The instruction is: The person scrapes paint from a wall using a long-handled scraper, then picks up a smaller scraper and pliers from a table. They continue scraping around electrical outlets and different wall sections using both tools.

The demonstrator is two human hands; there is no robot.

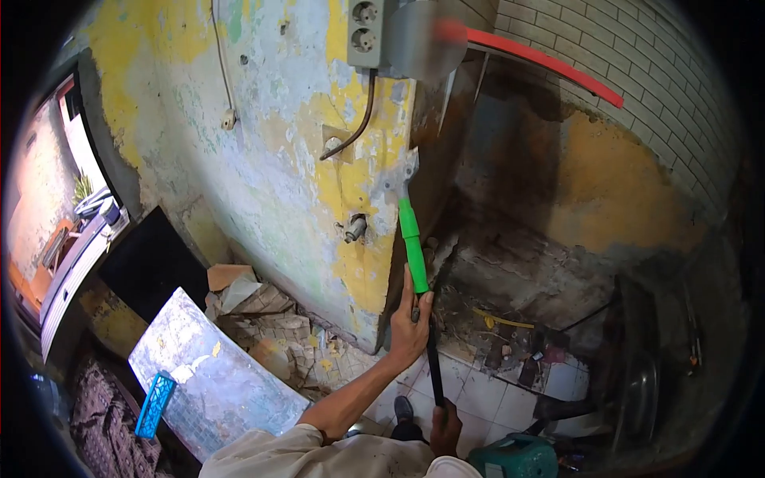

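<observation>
A long-handled scraper with a bright green grip and a black pole runs upward in front of me. Its flat metal head lies against the peeling wall, close to the outer corner. My left hand is wrapped round the pole just below the green part, thumb and index finger pointing up along it. Lower down, my right hand grips the black pole near my body. A pipe stub sticks out of the wall left of the green grip.
A grey socket box with a hanging cable is above the scraper head. A paint-stained board bears a blue plastic tool. Debris lies along the wall base. A teal container stands at lower right.
</observation>
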